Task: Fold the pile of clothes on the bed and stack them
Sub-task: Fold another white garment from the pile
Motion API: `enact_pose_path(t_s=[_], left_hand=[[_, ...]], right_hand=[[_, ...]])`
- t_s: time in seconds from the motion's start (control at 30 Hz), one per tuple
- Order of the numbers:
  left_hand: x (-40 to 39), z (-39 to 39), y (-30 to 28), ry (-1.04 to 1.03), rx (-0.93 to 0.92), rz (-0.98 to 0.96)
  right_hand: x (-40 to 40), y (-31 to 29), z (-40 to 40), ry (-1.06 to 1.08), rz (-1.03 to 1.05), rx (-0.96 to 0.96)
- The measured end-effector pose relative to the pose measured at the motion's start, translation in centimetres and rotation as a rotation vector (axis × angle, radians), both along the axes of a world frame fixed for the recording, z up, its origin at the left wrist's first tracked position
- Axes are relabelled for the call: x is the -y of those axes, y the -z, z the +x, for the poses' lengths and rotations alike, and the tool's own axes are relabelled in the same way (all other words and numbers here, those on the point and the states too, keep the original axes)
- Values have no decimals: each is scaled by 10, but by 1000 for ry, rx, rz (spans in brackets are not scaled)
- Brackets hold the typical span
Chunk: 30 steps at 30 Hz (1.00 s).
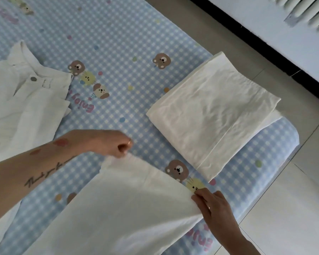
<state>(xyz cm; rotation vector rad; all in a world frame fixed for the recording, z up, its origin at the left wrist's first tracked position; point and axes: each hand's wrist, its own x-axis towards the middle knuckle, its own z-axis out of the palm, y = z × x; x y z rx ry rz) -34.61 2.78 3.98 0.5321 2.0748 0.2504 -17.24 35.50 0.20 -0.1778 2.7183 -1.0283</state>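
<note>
Two white piles (213,116) (24,102) (bed's far side)

Bright, even daylight, soft and diffuse; source not visible. White garment (122,208) at the bed's (118,43) near edge is nearly blown out, weave detail gone. Folded stack (210,115) near the bed's right corner keeps its crease shading. Shadows faint: thin one under the stack's edge, soft one under the left hand (116,144). Radiator (306,13) top right smeared by motion blur. Wide-angle bend along the floor tiles (293,208) and black skirting (256,35). Overall slightly soft, compression mush.
</note>
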Motion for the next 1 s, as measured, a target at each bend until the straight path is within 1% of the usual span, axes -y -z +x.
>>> enact_pose_path(t_s=[0.03,0.1,0.13,0.17,0.23,0.27,0.3,0.37,0.4,0.43,0.5,0.57,0.6,0.67,0.7,0.73,0.77,0.8,0.83,0.87,0.9,0.93,1.0], left_hand=[[0,-8,-3,-17,-185,51],[-3,-23,-4,23,-601,111],[-6,-26,0,10,-753,130],[-7,-27,6,-63,-840,141],[-7,-19,23,-365,-821,159],[-5,-12,36,-520,-763,134],[-4,-2,49,-608,-679,63],[-1,20,77,-573,-434,-136],[-2,33,88,-552,-335,-192],[-1,44,97,-550,-272,-212],[-2,59,114,-577,-245,-180],[-6,62,122,-632,-311,-113],[-7,62,125,-674,-375,-72],[-9,58,125,-799,-531,-12],[-10,57,123,-876,-592,-1],[-11,57,120,-938,-640,-8],[-12,63,115,-970,-685,-30],[-14,73,111,-968,-739,-49],[-18,90,108,-963,-791,-43],[-25,115,104,-974,-834,-13],[-34,147,101,-990,-871,30],[-43,188,99,-1004,-895,66],[-64,278,96,-1035,-855,95]], right_hand=[[1,-2,-2,27,-8,-5],[7,-3,-6,81,-13,-16],[9,-2,-8,99,0,-26],[11,-1,-10,108,31,-32],[10,4,-11,114,131,-18],[7,9,-9,106,188,-3],[4,13,-7,94,243,18],[-2,25,0,36,331,54],[-3,30,4,8,373,68],[-2,33,7,-5,407,91],[3,40,11,19,382,170],[8,43,9,97,252,317],[10,44,6,131,183,342],[13,40,-2,177,155,251],[14,37,-6,177,197,195],[15,35,-8,150,272,181],[15,33,-7,104,376,189],[16,32,-3,53,482,146],[17,30,4,4,556,38],[21,29,13,-42,566,-101],[30,29,23,-98,529,-209],[45,31,33,-181,466,-269],[87,41,51,-459,343,-244]])
